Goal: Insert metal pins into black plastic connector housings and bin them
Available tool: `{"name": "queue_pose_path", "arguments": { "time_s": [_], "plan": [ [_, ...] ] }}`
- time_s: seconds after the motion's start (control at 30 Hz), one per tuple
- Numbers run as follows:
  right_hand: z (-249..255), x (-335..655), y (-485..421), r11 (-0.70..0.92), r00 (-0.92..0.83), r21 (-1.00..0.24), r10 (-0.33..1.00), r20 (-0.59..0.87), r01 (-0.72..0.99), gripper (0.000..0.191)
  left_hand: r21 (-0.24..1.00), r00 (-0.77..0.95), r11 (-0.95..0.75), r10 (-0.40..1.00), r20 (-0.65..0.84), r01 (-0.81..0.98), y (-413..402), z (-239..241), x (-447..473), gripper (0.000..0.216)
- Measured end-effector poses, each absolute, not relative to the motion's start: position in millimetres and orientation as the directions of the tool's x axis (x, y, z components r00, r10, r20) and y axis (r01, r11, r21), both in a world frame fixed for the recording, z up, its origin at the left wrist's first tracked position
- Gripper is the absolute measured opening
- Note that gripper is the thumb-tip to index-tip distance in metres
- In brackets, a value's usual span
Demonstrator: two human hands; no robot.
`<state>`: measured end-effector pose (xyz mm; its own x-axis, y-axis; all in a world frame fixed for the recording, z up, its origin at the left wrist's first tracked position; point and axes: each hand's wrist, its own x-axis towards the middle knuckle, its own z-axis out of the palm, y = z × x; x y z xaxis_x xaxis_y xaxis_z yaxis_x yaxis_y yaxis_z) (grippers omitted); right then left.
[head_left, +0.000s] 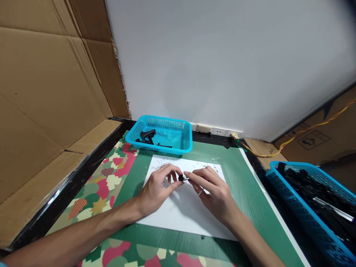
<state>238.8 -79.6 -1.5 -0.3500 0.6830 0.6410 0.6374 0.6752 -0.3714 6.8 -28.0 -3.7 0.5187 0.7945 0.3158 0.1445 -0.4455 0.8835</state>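
Over a white sheet of paper, both hands meet at a small black part, its exact kind too small to make out. My left hand pinches one end between thumb and index finger. From the other side, my right hand grips the same part with its fingertips, which hide much of it. A thin white strip shows at the right hand's fingers; whether it is a ring or a held piece is unclear.
Behind the paper stands a blue basket with several black pieces. A second blue basket at right is piled with black parts. Cardboard walls the left; power sockets and a yellow cable lie along the wall.
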Motion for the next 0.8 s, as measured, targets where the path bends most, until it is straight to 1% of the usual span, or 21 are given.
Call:
{"name": "queue_pose_path", "arguments": {
  "time_s": [0.13,0.23,0.3,0.37,0.43,0.53,0.6,0.73,0.8],
  "plan": [
    [-5,243,-76,0.665,-0.389,-0.39,0.714,0.582,0.637,0.062,0.842,0.51,-0.498,0.79,0.34,0.209,-27,-7,7,0.013],
    [5,244,-78,0.6,-0.365,-0.479,0.787,0.498,0.641,0.05,0.799,0.524,-0.548,0.77,0.365,0.247,-27,-13,7,0.014],
    [14,244,-80,0.536,-0.35,-0.547,0.841,0.413,0.643,0.042,0.754,0.546,-0.603,0.736,0.401,0.26,-27,-17,7,0.013],
    [19,244,-82,0.491,-0.349,-0.587,0.871,0.346,0.644,0.037,0.7,0.572,-0.662,0.694,0.437,0.269,-28,-22,7,0.014],
    [21,242,-82,0.465,-0.342,-0.616,0.885,0.316,0.636,0.034,0.653,0.591,-0.703,0.664,0.459,0.283,-28,-26,7,0.014],
    [20,238,-81,0.454,-0.334,-0.651,0.89,0.309,0.608,0.031,0.597,0.607,-0.743,0.634,0.48,0.304,-27,-29,7,0.013],
    [19,236,-79,0.462,-0.331,-0.628,0.887,0.323,0.626,0.03,0.566,0.622,-0.764,0.614,0.487,0.311,-27,-30,7,0.011],
    [18,238,-77,0.47,-0.31,-0.495,0.875,0.373,0.731,0.029,0.534,0.638,-0.784,0.593,0.491,0.317,-25,-29,7,0.01],
    [17,242,-76,0.461,-0.284,-0.494,0.875,0.392,0.737,0.03,0.532,0.639,-0.788,0.587,0.497,0.31,-25,-29,7,0.01]
  ]
}}
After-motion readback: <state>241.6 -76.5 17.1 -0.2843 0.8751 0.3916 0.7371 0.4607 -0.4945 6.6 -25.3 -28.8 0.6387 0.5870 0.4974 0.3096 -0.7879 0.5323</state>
